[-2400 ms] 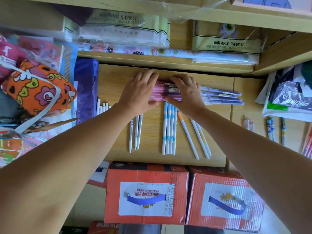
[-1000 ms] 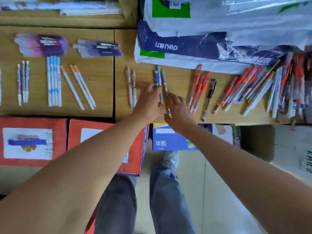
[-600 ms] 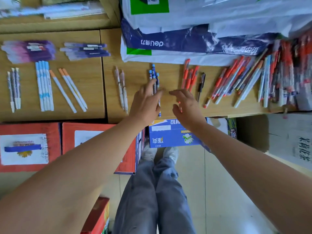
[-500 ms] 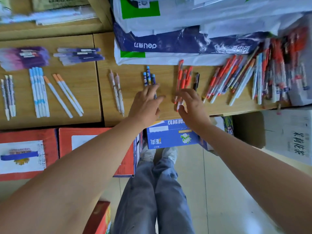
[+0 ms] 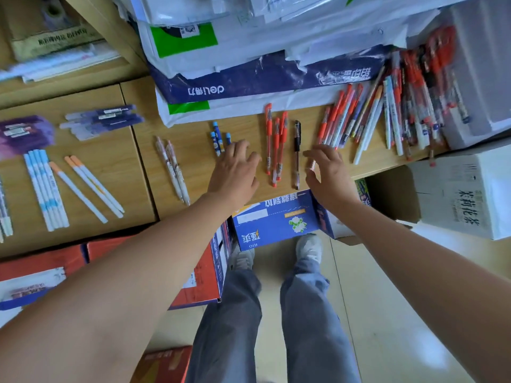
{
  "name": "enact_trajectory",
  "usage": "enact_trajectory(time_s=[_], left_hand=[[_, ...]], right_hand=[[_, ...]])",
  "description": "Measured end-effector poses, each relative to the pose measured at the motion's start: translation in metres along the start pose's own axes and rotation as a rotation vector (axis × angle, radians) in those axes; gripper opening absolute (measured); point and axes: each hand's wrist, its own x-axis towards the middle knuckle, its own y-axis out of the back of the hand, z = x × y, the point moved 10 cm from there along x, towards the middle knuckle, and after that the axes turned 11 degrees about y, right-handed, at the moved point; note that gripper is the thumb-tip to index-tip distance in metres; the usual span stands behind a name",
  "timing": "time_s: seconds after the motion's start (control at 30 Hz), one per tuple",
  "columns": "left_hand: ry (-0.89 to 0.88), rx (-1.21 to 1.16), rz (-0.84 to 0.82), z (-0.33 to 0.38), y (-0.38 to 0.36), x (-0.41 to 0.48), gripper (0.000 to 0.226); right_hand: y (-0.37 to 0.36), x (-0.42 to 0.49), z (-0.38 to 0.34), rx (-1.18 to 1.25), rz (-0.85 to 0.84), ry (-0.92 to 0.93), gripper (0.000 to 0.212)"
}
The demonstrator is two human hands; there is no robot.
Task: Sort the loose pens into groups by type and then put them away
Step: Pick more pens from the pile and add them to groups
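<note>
Sorted pens lie in separate parallel rows on the desk. Left hand, fingers relaxed, flanks the red gel pens. Right hand, loose and empty, nears the unsorted pen pile.

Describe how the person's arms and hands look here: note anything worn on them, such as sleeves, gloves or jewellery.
The left arm and right arm are bare as far up as the picture shows; no sleeve edge is in view. The left hand and right hand wear no gloves, and no watch, bracelet or ring shows on either.
</note>
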Motion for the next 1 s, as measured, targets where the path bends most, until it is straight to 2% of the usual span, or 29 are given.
enact_trajectory(time_s=[0.2,0.3,0.4,0.63,0.7,0.87,1.0], left_hand=[[0.030,-0.089,-0.007,0.047,-0.001,0.022,0.049],[0.072,-0.066,0.008,0.062,-0.006,0.031,0.048],[0.139,-0.055,0.028,0.073,-0.010,0.038,0.043],[0.342,-0.015,0.061,0.076,-0.014,0.045,0.035],[0.386,0.013,0.062,0.077,-0.014,0.047,0.035],[0.447,0.031,0.057,0.075,-0.016,0.052,0.032],[0.476,-0.051,0.013,0.081,-0.020,0.056,0.028]], right_hand=[[0.035,0.003,0.049,-0.097,0.036,-0.075,0.053],[0.038,0.013,0.062,-0.165,-0.076,-0.042,0.057],[0.040,0.019,0.070,-0.222,-0.158,0.009,0.049],[0.062,0.034,0.084,-0.236,-0.129,0.174,0.024],[0.066,0.041,0.092,-0.224,-0.120,0.125,0.019],[0.062,0.058,0.104,-0.309,-0.175,-0.034,0.037],[0.057,0.064,0.108,-0.320,-0.214,-0.122,0.040]])
